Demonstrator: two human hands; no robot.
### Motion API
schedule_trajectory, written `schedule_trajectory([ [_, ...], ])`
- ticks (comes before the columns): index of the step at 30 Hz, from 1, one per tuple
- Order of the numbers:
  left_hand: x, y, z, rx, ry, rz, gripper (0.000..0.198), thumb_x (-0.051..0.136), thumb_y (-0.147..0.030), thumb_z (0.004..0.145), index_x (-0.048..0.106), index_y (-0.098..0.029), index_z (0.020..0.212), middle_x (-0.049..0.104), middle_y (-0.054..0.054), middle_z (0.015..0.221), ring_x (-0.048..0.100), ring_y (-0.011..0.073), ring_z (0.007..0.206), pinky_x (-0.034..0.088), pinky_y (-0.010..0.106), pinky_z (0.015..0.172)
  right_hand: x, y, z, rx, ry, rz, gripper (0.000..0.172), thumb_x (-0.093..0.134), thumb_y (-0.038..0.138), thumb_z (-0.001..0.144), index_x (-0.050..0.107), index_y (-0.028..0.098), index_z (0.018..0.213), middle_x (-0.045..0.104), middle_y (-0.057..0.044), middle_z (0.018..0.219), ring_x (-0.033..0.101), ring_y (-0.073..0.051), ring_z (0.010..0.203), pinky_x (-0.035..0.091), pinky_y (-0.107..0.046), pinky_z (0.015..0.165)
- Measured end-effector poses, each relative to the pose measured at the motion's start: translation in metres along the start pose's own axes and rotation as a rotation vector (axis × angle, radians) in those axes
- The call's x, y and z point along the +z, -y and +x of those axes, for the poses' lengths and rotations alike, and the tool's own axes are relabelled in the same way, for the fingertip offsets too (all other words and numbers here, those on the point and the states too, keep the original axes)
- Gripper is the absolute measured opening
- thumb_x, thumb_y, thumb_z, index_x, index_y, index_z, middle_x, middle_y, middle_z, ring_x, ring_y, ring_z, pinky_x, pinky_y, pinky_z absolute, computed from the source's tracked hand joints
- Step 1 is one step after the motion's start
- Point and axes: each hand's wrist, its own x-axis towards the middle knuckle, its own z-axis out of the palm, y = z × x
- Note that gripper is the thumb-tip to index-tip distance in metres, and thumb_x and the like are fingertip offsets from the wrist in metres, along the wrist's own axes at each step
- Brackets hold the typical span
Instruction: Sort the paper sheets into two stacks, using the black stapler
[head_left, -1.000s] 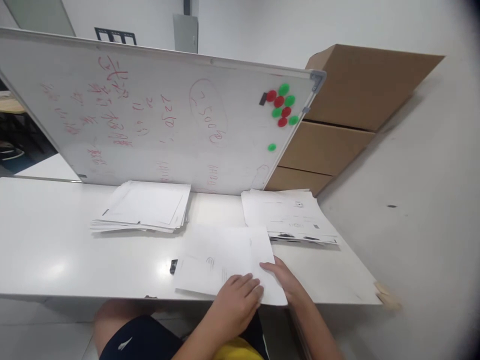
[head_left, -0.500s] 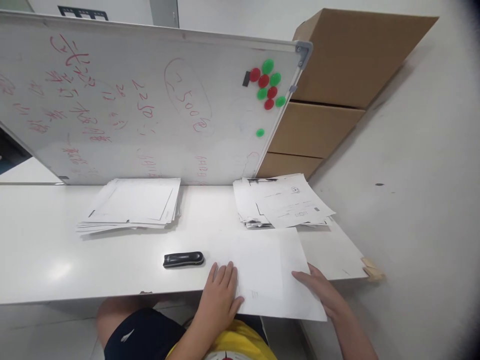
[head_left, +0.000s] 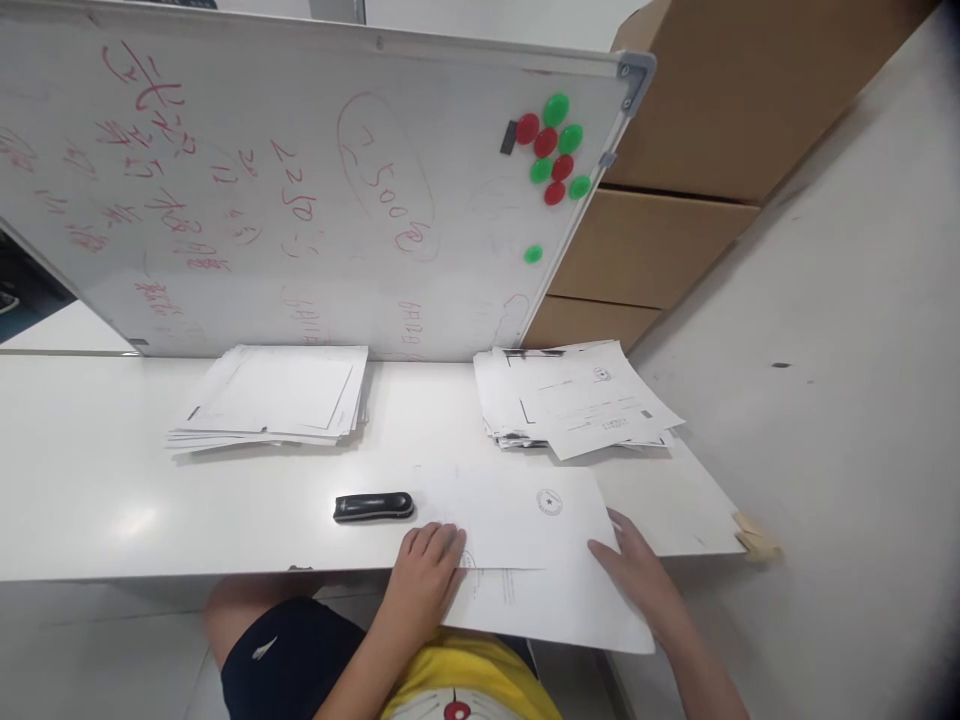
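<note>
1. Along the near edge of the tabletop (head_left: 82, 480), in the head view, an upper sheet (head_left: 549, 540) with a round stamp overlaps a lower sheet (head_left: 562, 605), which hangs out past that edge.
2. The left hand (head_left: 427, 570) lies across the left end of the sheets, fingers close together; whether it grips anything beneath, I cannot tell. The right hand (head_left: 634, 565) appears to pinch the lower sheet's right side, thumb on top; its other fingers are partly hidden.
3. A black stapler (head_left: 373, 507) rests just beside the left hand, back from the near edge. Towards the back edge sit a left stack (head_left: 277, 395) and, by the back right corner, a right stack (head_left: 577, 400) with its top page askew.
4. The two sheets do not line up at the near side, so fastening them like that could fix them crooked. With no tabletop under the overhang, the paper could bend or slip if the right hand loosened. A leftward sweep of the left hand could knock the stapler, and a bump could slide the askew page off the right stack.
</note>
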Motion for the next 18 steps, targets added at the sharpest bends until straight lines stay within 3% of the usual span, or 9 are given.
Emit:
schedule_trajectory([
  [3, 0.002, 0.004, -0.001, 0.022, -0.019, -0.036, 0.036, 0.046, -0.022, 0.092, 0.051, -0.018, 0.128, 0.060, 0.009, 0.123, 0.050, 0.0248, 0.121, 0.042, 0.041, 0.098, 0.003, 0.004, 0.017, -0.289, -0.221, -0.282, 0.071, 0.059, 0.049, 0.077, 0.040, 0.018, 0.138, 0.051, -0.017, 0.136, 0.047, -0.034, 0.126, 0.037, -0.051, 0.104],
  [5, 0.005, 0.005, -0.001, 0.034, -0.032, -0.042, 0.036, 0.045, -0.021, 0.093, 0.051, -0.017, 0.128, 0.060, 0.009, 0.124, 0.049, 0.0246, 0.123, 0.040, 0.041, 0.101, 0.009, 0.012, 0.031, -0.443, -0.276, -0.418, 0.071, 0.053, 0.049, 0.081, 0.037, 0.014, 0.141, 0.040, -0.019, 0.146, 0.033, -0.034, 0.136, 0.025, -0.053, 0.111],
  [9, 0.006, 0.005, 0.000, 0.032, -0.021, -0.045, 0.037, 0.045, -0.020, 0.092, 0.051, -0.017, 0.129, 0.059, 0.009, 0.127, 0.049, 0.0248, 0.124, 0.041, 0.042, 0.102, 0.034, 0.035, 0.054, -0.507, -0.087, -0.444, 0.066, 0.043, 0.046, 0.089, 0.026, 0.020, 0.147, 0.027, -0.011, 0.155, 0.023, -0.027, 0.142, 0.020, -0.049, 0.115],
  [11, 0.006, 0.004, 0.002, 0.024, -0.010, -0.054, 0.038, 0.045, -0.021, 0.092, 0.050, -0.018, 0.130, 0.059, 0.009, 0.127, 0.049, 0.0243, 0.125, 0.041, 0.042, 0.101, 0.047, 0.045, 0.062, -0.544, 0.039, -0.474, 0.060, 0.040, 0.045, 0.091, 0.030, 0.024, 0.146, 0.023, -0.006, 0.157, 0.021, -0.023, 0.143, 0.020, -0.046, 0.116],
  [13, 0.006, 0.002, 0.003, 0.012, -0.003, -0.062, 0.038, 0.044, -0.022, 0.093, 0.049, -0.019, 0.131, 0.059, 0.010, 0.128, 0.049, 0.0238, 0.125, 0.041, 0.041, 0.102, 0.054, 0.054, 0.066, -0.584, 0.080, -0.521, 0.056, 0.038, 0.044, 0.092, 0.035, 0.023, 0.144, 0.022, -0.006, 0.157, 0.020, -0.023, 0.144, 0.020, -0.045, 0.116],
  [18, 0.010, -0.006, 0.008, -0.006, 0.025, -0.065, 0.039, 0.046, -0.024, 0.093, 0.048, -0.018, 0.131, 0.058, 0.010, 0.130, 0.048, 0.0232, 0.127, 0.039, 0.040, 0.103, 0.052, 0.055, 0.046, -0.752, 0.079, -0.640, 0.050, 0.037, 0.037, 0.094, 0.038, 0.025, 0.143, 0.042, -0.006, 0.148, 0.037, -0.024, 0.136, 0.030, -0.047, 0.112],
])
